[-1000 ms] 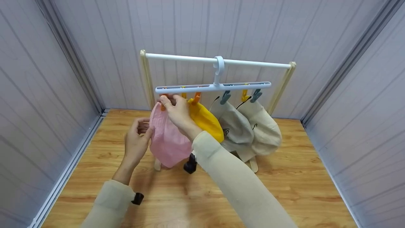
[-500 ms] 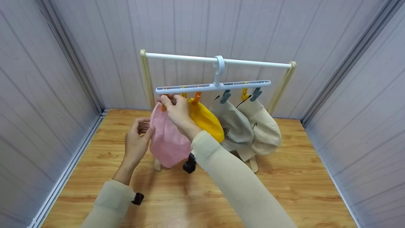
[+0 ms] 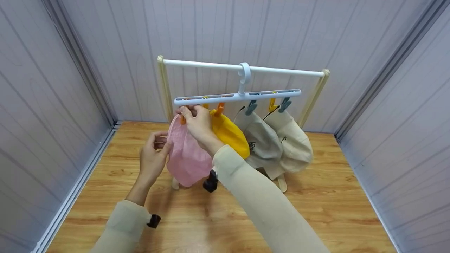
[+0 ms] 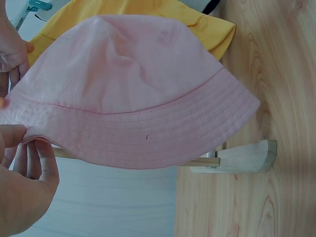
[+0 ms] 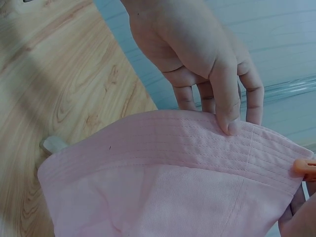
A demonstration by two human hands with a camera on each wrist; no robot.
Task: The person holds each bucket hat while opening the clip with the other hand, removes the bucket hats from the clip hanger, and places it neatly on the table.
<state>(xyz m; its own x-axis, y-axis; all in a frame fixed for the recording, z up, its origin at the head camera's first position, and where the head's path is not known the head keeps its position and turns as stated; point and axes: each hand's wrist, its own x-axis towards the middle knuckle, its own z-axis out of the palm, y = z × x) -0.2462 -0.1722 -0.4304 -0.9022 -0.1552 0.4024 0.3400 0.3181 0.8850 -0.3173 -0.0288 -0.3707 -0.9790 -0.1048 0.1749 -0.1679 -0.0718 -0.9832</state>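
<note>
A pink bucket hat (image 3: pixel 188 154) hangs at the left end of a pale blue clip hanger (image 3: pixel 207 100). My left hand (image 3: pixel 153 154) pinches its brim between thumb and fingers, as the left wrist view shows up close. At the hat's top corner, my right hand (image 3: pixel 198 123) grips an orange clip (image 5: pixel 305 167), which sits over the brim edge in the right wrist view. Beside the pink hat hangs a yellow hat (image 3: pixel 230 135), partly covered by my right hand and wrist. Some of my right fingers are hidden behind the clip and hat.
A grey hat (image 3: pixel 262 140) and a cream hat (image 3: pixel 291 144) hang farther right from grey-blue and yellow clips. The hanger hooks over the white bar (image 3: pixel 288 70) of a wooden-legged rack. Panel walls enclose the wood-grain floor (image 3: pixel 316 211) on three sides.
The hanger has tilted very slightly, its left end lower and its right end higher. Both hands keep their places on the hat brim and the clip.
</note>
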